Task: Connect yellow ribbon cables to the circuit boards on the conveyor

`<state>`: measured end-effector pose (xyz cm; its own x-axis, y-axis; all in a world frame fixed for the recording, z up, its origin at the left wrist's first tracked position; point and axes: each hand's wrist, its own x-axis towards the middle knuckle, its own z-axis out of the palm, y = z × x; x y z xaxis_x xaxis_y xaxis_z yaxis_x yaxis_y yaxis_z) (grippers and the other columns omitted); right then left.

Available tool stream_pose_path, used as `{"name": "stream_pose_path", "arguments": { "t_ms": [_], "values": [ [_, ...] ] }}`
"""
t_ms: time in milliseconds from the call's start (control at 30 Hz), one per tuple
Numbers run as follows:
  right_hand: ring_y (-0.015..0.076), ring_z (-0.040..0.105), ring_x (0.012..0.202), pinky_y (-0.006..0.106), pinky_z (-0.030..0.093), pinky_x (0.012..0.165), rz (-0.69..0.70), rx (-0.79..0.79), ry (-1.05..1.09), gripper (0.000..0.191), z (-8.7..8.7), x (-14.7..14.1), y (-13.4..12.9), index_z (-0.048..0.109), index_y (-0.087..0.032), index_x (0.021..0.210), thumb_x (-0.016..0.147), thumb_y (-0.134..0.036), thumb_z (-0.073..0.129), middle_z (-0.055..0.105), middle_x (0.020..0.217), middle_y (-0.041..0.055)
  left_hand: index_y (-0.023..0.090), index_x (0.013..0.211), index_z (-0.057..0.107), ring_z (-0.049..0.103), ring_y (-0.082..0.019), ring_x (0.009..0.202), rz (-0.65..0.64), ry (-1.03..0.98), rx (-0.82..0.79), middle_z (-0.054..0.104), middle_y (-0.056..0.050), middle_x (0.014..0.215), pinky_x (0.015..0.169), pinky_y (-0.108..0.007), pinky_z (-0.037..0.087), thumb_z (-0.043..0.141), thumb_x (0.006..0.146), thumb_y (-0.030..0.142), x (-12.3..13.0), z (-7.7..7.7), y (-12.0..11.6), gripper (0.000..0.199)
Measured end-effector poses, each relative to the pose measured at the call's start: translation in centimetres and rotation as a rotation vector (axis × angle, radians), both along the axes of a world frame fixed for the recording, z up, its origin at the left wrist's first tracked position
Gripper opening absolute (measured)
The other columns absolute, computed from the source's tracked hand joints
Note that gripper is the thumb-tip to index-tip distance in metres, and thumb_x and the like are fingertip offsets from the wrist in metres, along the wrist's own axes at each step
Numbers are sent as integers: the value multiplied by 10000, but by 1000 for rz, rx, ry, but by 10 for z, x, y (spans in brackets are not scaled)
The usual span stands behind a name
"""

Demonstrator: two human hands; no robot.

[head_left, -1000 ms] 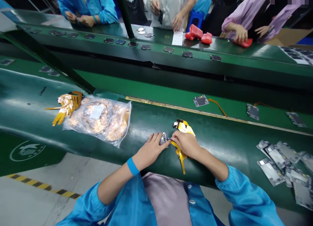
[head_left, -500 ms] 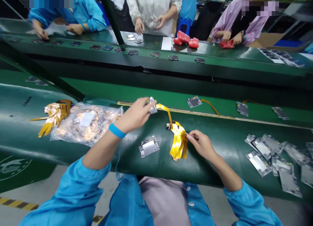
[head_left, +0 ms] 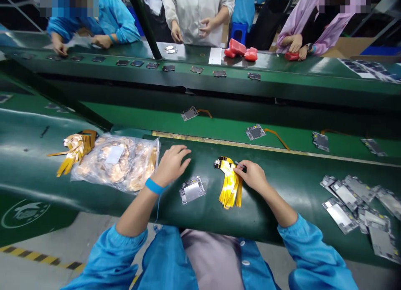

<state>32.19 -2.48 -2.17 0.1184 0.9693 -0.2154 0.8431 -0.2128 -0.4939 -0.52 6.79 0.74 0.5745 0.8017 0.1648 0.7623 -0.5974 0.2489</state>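
My left hand (head_left: 171,165) is empty, fingers apart, above the green work surface beside a clear plastic bag (head_left: 140,169). In front of it lies a circuit board (head_left: 192,190) with a silver shield plate. My right hand (head_left: 253,175) pinches a thin dark tool (head_left: 240,165) that looks like tweezers. Its tip is at a fanned stack of golden flex cables (head_left: 231,185), whose dark connector ends face up and left. On the belt beyond, another circuit board (head_left: 189,113) has an orange flex cable (head_left: 205,111) attached.
Loose circuit boards (head_left: 360,214) are heaped at the right. More flex cables (head_left: 72,150) lie left of the bag. Boards with cables (head_left: 255,132) sit along the green belt (head_left: 225,122). A slanted dark post (head_left: 62,95) stands at left. Co-workers sit across a second line.
My left hand has let go of a board with its cable, now lying on the belt, and drawn back with fingers opened. My right hand has moved to the top of the cable stack.
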Motion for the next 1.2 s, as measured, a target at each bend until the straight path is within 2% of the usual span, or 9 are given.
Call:
{"name": "stream_pose_path", "arguments": {
  "t_ms": [100,233,300,400,500,667,833,1033,1200],
  "values": [
    [201,674,886,269,365,663,-18,0,6,164,-2,0,0,715,-250,922,906,-406,668,755,971,8,167,1220,651,575,-299,1169,-38,-11,-45,627,-141,1271,988,-478,502,500,999,307,-10,-9,-30,302],
    [202,668,871,267,367,649,12,53,-1,190,-7,2,0,721,-250,942,873,-426,695,745,1001,20,174,1215,650,575,-294,1122,-79,2,-100,607,-144,1248,952,-462,499,486,1019,332,-10,-18,-70,300],
    [195,665,838,266,375,647,17,69,28,184,-9,3,0,719,-242,889,869,-424,693,746,962,20,187,1247,641,562,-304,1124,-110,27,-117,586,-147,1263,928,-459,493,525,1002,352,-5,-22,-86,317],
    [197,666,800,270,381,632,19,93,71,239,-11,6,1,733,-237,862,888,-462,659,751,906,31,199,1322,609,525,-343,1159,-147,92,-124,555,-158,1303,918,-476,473,645,931,416,1,-25,-100,449],
    [202,681,824,278,398,634,40,126,115,296,-13,10,-1,772,-243,899,924,-483,601,764,944,47,193,1372,575,502,-347,1188,-162,144,-121,540,-162,1327,941,-473,448,671,912,380,3,-27,-104,506],
    [223,701,865,296,451,688,11,153,214,318,-12,19,-5,795,-234,949,908,-489,609,785,975,68,209,1371,563,477,-343,1227,-216,186,-103,511,-163,1376,952,-462,430,602,952,307,4,-24,-99,432],
    [221,679,763,298,457,658,-78,155,323,382,5,17,-7,763,-192,1001,856,-527,650,780,890,72,232,1266,604,464,-354,1259,-342,232,-114,482,-161,1422,942,-468,426,597,924,251,9,-15,-91,342],
    [204,667,768,273,454,660,102,69,429,324,28,-12,-11,737,-196,925,887,-498,623,771,884,60,224,1198,614,485,-349,1216,-374,295,-145,487,-172,1412,904,-465,431,611,892,241,15,-11,-83,307],
    [162,594,679,254,381,623,261,-37,355,299,28,-37,-9,712,-207,831,933,-447,567,714,757,11,233,1251,590,489,-336,1176,-384,324,-149,483,-171,1410,896,-465,434,609,890,243,19,-11,-81,361]
  ]
}}
